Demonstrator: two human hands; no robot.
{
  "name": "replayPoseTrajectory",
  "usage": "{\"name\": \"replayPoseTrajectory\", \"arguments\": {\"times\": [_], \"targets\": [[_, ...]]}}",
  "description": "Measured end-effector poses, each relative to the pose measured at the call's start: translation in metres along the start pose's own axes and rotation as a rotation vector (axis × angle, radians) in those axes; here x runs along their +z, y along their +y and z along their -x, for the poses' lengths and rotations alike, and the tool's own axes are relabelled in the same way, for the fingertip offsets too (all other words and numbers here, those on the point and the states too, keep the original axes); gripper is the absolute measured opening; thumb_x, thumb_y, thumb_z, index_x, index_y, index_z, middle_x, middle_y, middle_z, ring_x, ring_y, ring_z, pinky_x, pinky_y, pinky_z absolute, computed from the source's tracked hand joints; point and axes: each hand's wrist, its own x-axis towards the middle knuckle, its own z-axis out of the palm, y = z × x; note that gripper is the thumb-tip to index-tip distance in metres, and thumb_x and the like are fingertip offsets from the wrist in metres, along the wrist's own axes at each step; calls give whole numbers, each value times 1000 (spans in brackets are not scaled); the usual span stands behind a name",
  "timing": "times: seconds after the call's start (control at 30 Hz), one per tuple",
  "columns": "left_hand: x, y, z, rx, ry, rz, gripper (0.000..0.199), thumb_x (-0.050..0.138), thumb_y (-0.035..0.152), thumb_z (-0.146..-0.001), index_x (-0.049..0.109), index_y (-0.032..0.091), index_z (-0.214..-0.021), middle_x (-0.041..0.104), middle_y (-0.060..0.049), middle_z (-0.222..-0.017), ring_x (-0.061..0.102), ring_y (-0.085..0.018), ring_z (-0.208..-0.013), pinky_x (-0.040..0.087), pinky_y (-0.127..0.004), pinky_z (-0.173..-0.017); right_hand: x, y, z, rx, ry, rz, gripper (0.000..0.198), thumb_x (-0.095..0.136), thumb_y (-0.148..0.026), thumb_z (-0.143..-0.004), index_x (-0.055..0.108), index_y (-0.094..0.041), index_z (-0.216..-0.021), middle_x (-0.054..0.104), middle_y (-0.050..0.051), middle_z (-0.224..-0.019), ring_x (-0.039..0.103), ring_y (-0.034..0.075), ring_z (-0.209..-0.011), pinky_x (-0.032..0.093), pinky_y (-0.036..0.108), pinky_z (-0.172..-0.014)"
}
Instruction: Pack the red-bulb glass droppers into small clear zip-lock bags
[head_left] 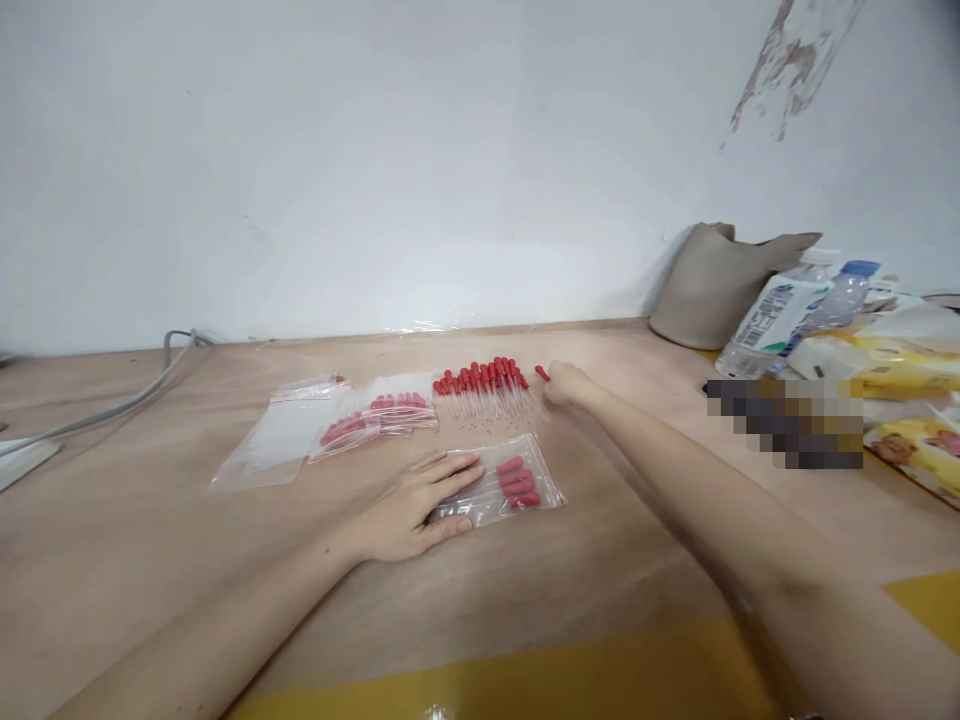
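Note:
My left hand [420, 505] lies flat with fingers spread on a clear zip bag [553, 480]. Inside that bag are several droppers with red rubber bulbs [517, 486]; their stems run under my fingers. Farther right, my right hand [564, 385] is closed around a dropper [541, 373], whose red bulb pokes out at the left while the rest is hidden. Just left of this hand lies a row of loose droppers [484, 380], red bulbs toward the wall and clear stems toward me.
Filled bags of droppers [379, 415] overlap left of the loose row, beside flat clear bags [274, 435]. A grey cable [142, 393] crosses the far left. At right stand a grey-brown container [705, 285] and plastic bottles [776, 310], near yellow packages [885, 360] and a blurred dark patch.

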Motion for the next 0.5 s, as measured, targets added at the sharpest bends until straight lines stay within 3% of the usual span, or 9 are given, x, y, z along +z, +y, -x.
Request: {"name": "replayPoseTrajectory", "arguments": {"times": [0.07, 0.13, 0.2, 0.27, 0.37, 0.5], "targets": [[0, 0, 0, 6, 8, 6, 54, 42, 46, -90, 27, 26, -139, 29, -5, -144, 28, -24, -131, 26, -43, -106, -9, 7, 12, -4, 9, -7, 34, 54, -14, -70, 55, -9, -103, 61, 10, -71, 60, 21, -70, 45, 29, -62], [0, 0, 0, 8, 11, 9, 54, 42, 46, -90, 28, 26, -138, 29, -5, -144, 28, -24, -131, 26, -43, -106, -15, 14, 28, -34, 33, -110, 50, 46, -15, -75, 38, -9, -124, 58, 5, -69, 58, 17, -63, 45, 27, -59], [0, 0, 1, 8, 5, 6, 54, 42, 45, -90, 28, 25, -138, 29, -5, -144, 28, -24, -131, 25, -43, -107, -14, 21, 47, -73, 53, -328, 63, 42, -18, -76, 17, -12, -134, 52, -1, -69, 53, 12, -52, 45, 25, -52], [1, 0, 1, 8, 3, 1, 54, 42, 45, -90, 28, 25, -138, 29, -5, -144, 27, -23, -131, 24, -42, -107, -9, 24, 65, -69, 58, -591, 71, 43, -20, -74, 6, -19, -135, 47, -4, -71, 47, 9, -43, 44, 24, -43], [1, 0, 0, 14, 8, 0, 54, 42, 45, -90, 28, 25, -138, 29, -5, -144, 27, -23, -131, 25, -42, -107, 1, 21, 85, 63, 95, -876, 68, 47, -19, -68, 14, -24, -127, 43, -5, -74, 48, 8, -43, 44, 23, -38], [0, 0, 0, 13, -5, -11, 53, 41, 44, -91, 28, 24, -138, 28, -6, -144, 26, -23, -132, 23, -43, -107, 7, 12, 94, 236, 128, -1100, 49, 48, -16, -63, 28, -24, -107, 42, -6, -72, 52, 8, -48, 48, 22, -44]]}}
